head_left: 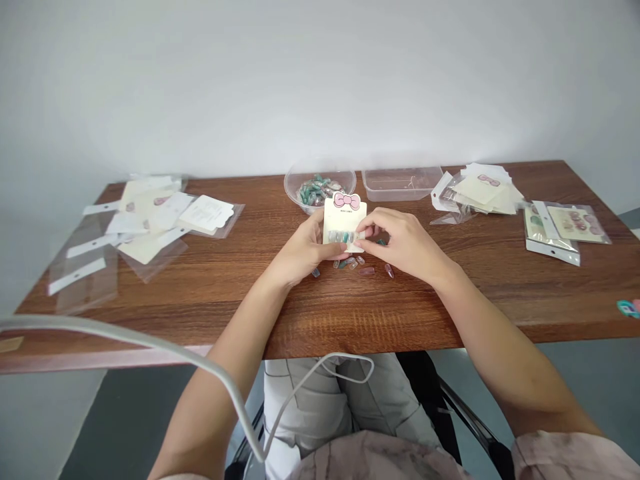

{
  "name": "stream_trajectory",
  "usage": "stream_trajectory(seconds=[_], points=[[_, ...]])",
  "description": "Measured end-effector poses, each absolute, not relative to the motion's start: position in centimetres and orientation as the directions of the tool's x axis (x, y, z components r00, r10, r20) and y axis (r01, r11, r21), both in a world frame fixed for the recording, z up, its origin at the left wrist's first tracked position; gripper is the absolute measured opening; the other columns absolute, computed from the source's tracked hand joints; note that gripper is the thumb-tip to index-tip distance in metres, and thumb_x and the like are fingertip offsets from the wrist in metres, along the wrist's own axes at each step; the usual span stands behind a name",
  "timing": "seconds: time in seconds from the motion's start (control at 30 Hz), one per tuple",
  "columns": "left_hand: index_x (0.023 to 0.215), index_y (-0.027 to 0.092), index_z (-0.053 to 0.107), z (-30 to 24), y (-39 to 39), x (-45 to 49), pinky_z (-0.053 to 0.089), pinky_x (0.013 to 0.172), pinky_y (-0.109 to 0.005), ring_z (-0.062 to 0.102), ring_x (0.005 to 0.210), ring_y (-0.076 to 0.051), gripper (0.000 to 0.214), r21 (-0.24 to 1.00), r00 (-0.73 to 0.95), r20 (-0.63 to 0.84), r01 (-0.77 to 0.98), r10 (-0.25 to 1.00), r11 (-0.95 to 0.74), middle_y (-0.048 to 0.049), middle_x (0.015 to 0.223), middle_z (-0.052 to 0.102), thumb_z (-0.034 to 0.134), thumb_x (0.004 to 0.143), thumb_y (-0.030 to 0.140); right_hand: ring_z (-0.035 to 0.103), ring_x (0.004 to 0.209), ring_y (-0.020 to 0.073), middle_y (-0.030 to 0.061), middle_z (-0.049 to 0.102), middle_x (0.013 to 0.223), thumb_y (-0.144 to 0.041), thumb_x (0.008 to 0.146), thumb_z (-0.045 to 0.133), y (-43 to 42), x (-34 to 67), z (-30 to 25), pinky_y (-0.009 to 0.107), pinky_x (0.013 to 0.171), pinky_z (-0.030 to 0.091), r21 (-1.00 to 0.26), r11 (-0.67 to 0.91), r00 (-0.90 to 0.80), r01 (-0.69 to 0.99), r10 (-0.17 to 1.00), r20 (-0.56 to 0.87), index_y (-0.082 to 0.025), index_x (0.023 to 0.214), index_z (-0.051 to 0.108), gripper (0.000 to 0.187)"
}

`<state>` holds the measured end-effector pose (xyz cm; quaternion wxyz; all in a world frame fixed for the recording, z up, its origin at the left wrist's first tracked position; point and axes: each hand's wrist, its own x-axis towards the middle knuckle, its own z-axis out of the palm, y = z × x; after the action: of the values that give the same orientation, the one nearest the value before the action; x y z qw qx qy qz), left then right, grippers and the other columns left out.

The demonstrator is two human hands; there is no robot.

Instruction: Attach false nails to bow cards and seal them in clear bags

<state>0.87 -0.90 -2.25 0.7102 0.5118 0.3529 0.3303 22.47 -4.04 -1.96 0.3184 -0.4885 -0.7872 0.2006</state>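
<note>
My left hand (306, 248) holds a cream backing card (344, 217) topped with a pink bow shape, gripping it by its lower left side. A row of press-on nails (340, 237) in pale and teal shades sits on the card. My right hand (403, 243) comes in from the right, its fingertips pinching a pale nail (358, 235) at the row's right end. Several loose nails (350, 264) in teal, pink and clear tones lie on the wooden table (320, 313) just below the card, between my hands.
A round clear bowl (320, 188) of teal and pale nails stands behind the card, beside a clear plastic box (401, 183). Piles of clear bags and cards (143, 223) (477, 192) lie left and right. A pale cable (150, 343) crosses the view near me.
</note>
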Motion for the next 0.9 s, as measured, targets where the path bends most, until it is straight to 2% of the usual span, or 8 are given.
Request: stream_trajectory(seconds=[0.9], points=[[0.134, 0.018, 0.057, -2.19, -0.84, 0.84, 0.062, 0.085, -0.034, 0.072, 0.104, -0.025, 0.074, 0.958, 0.525, -0.184, -0.096, 0.831, 0.272, -0.0106, 0.123, 0.073, 0.09, 0.068, 0.016, 0.063, 0.082, 0.0171, 0.0004, 0.065, 0.088, -0.022, 0.093, 0.07, -4.0, 22.59, -2.07, 0.032, 0.075, 0.047, -0.615, 0.47, -0.34, 0.633, 0.883, 0.324, -0.022, 0.095, 0.066, 0.004]])
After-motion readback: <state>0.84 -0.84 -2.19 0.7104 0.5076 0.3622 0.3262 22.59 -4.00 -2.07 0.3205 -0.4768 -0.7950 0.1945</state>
